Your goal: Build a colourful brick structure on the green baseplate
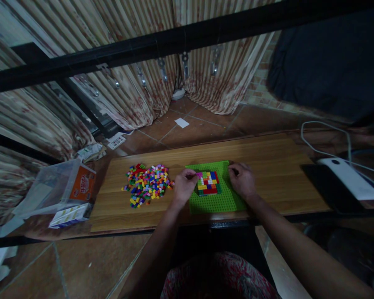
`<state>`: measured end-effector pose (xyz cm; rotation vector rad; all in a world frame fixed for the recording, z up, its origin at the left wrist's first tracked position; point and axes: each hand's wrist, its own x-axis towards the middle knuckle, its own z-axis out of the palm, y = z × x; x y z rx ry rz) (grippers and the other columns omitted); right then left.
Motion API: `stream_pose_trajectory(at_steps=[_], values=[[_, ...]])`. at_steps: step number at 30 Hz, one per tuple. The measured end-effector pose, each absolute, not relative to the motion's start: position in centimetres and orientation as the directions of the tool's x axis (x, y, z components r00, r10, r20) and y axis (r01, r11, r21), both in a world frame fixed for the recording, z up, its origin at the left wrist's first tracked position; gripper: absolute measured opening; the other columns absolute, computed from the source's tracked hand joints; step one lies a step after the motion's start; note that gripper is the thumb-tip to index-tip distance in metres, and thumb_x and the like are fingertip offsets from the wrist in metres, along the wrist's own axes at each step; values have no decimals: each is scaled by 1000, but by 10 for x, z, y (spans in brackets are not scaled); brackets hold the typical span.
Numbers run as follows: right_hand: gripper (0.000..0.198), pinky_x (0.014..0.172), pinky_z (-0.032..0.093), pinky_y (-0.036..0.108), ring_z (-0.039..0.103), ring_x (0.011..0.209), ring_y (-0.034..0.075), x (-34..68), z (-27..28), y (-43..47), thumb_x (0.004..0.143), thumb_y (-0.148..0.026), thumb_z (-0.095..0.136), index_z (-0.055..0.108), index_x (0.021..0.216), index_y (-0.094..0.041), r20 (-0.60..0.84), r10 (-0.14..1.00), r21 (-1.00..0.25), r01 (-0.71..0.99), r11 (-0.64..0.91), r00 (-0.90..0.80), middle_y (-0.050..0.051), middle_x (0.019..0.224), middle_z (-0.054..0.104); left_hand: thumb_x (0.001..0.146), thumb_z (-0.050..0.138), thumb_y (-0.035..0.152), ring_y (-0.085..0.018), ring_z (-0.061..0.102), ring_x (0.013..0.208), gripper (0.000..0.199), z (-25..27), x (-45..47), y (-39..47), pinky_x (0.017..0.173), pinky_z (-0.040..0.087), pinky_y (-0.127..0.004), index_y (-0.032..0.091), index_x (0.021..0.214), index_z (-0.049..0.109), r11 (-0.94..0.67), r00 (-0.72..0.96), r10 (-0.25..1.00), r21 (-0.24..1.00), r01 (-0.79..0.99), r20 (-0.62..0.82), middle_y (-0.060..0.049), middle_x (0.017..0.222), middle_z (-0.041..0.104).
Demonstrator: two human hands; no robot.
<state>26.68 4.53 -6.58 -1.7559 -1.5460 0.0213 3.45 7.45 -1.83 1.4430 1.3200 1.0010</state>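
Note:
On the wooden board lies a green studded baseplate (230, 203), with a block of multicoloured toy bricks (209, 182) built on it. My left hand (185, 185) pinches a small pink brick (200, 175) at the upper left corner of that block; whether the brick is pressed down there I cannot tell. At the plate's right edge rests my right hand (243, 180), its fingers curled together, and anything between them is too small or hidden to name. Left of my left hand spreads a heap of loose bricks (151, 182) in many colours.
A clear plastic box (54, 187) with an orange label stands beyond the board's left end, and a small carton (71, 216) lies before it. At the right are a white device (349, 178) with a cable and a black flat pad (328, 189). A dark metal bar crosses above.

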Motion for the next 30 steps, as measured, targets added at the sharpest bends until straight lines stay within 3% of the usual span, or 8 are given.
stream_pose_trajectory(at_steps=[11, 16, 23, 30], values=[[20, 83, 45, 39, 55, 86, 24, 265, -62, 45, 83, -30, 49, 66, 82, -21, 468, 845, -551, 833, 50, 259, 9, 86, 66, 72, 69, 28, -12, 63, 71, 20, -30, 31, 76, 66, 47, -24, 16, 88, 68, -4, 154, 987, 963, 268, -39, -3, 81, 70], [20, 82, 45, 38, 56, 85, 24, 265, -63, 44, 84, -31, 49, 66, 82, -21, 468, 842, -552, 833, 42, 268, 9, 86, 66, 80, 61, 38, -12, 61, 71, 23, -27, 31, 78, 67, 46, -24, 18, 87, 70, -36, 173, 985, 944, 329, -22, -3, 84, 72], [20, 81, 45, 39, 56, 85, 25, 266, -63, 44, 83, -31, 49, 66, 81, -22, 471, 843, -551, 833, 50, 261, 9, 85, 66, 84, 56, 35, -13, 61, 66, 22, -16, 36, 76, 61, 43, -23, 21, 82, 73, -31, 160, 986, 892, 451, -47, 0, 76, 72], [20, 83, 45, 39, 56, 87, 24, 266, -60, 42, 84, -30, 49, 67, 83, -22, 461, 851, -550, 833, 52, 251, 9, 87, 67, 82, 57, 32, -12, 61, 66, 20, -10, 42, 70, 61, 43, -23, 20, 80, 73, 27, 96, 993, 909, 417, -74, 0, 75, 72]])
